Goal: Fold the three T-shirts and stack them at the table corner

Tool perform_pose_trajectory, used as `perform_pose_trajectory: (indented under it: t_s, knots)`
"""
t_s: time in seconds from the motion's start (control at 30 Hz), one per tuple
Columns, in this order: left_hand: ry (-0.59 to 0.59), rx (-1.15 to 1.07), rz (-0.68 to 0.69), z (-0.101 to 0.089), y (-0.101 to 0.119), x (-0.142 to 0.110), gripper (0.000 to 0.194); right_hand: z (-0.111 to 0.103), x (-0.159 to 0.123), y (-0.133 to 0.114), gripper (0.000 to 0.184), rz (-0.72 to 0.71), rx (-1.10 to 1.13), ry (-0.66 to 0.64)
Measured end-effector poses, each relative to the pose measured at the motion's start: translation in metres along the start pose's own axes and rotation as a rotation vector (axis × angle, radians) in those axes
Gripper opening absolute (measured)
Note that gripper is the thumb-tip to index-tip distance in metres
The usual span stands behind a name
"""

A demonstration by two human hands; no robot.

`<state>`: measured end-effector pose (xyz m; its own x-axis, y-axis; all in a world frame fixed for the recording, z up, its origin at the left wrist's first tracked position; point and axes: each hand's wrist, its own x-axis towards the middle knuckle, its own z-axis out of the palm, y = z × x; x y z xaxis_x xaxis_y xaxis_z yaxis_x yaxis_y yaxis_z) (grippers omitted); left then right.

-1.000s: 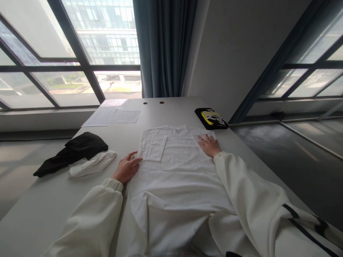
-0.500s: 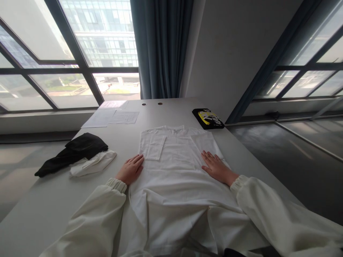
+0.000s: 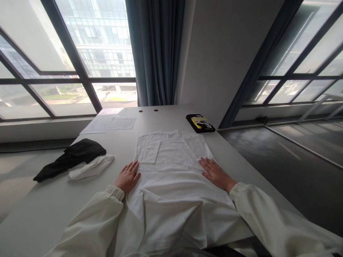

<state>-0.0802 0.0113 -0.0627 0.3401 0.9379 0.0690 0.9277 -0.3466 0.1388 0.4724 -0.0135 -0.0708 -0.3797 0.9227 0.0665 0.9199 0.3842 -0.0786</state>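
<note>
On the bench (image 3: 40, 210) lie a black garment (image 3: 72, 157), a crumpled white cloth (image 3: 91, 167), paper sheets (image 3: 108, 123) and a black-and-yellow pouch (image 3: 200, 123).

Soft daylight from the windows (image 3: 66, 53); sharp centre, edges warped by wide-angle.

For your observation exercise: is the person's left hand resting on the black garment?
No, the left hand lies flat on the white T-shirt, apart from the black garment.
</note>
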Motion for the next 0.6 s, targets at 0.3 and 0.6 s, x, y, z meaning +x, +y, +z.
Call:
perform_pose_trajectory:
  t_s: [0.3,0.6]
  knots:
    - [-0.048,0.025,-0.097,-0.001,-0.003,-0.023,0.067,-0.002,0.024,-0.006,0.063,-0.048,0.032,-0.045]
    - [-0.074,0.052,-0.164,-0.006,-0.025,-0.007,0.068,0.003,0.081,-0.007,0.065,-0.094,0.012,-0.065]
